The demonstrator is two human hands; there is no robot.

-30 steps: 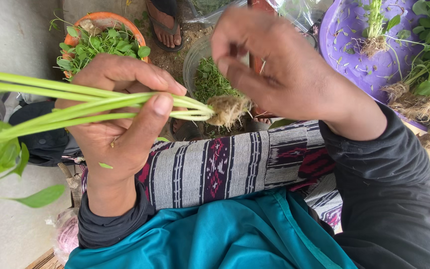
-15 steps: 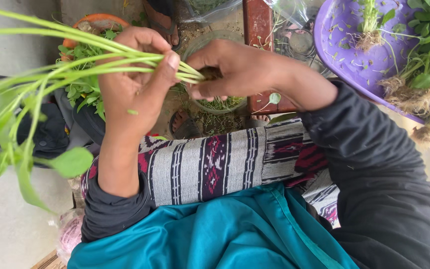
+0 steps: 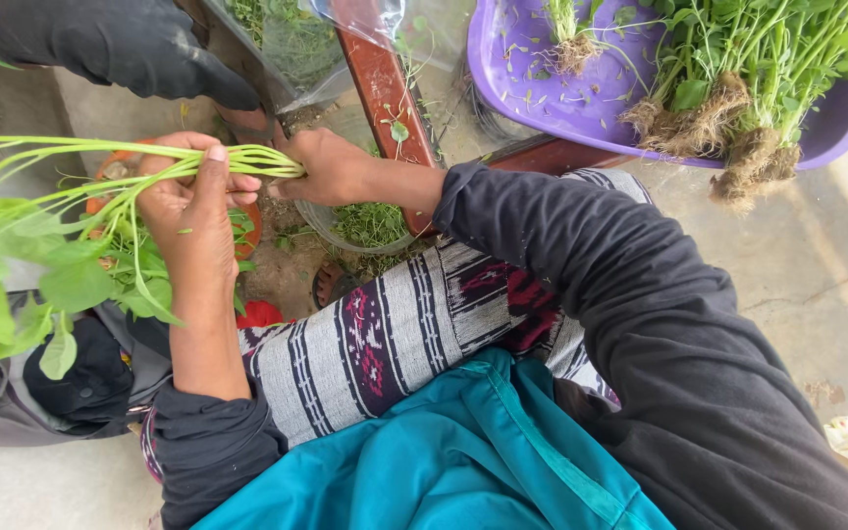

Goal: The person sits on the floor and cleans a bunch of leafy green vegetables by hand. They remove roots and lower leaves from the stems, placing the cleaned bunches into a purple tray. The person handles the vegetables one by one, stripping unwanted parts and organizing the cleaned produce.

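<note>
1. Presently, a bunch of green stalks [image 3: 100,162] is held at left of centre of the frame, leaves trailing to the left edge.
2. The left hand [image 3: 193,196] is closed around the stalks.
3. The right hand [image 3: 326,167] is pinched shut on the cut ends just beside it.
4. The stalks are judged light, limp and easily bruised; a hold near the firmer stem ends is advised.
5. A purple basin [image 3: 542,88] of rooted greens is noted at upper right.
</note>
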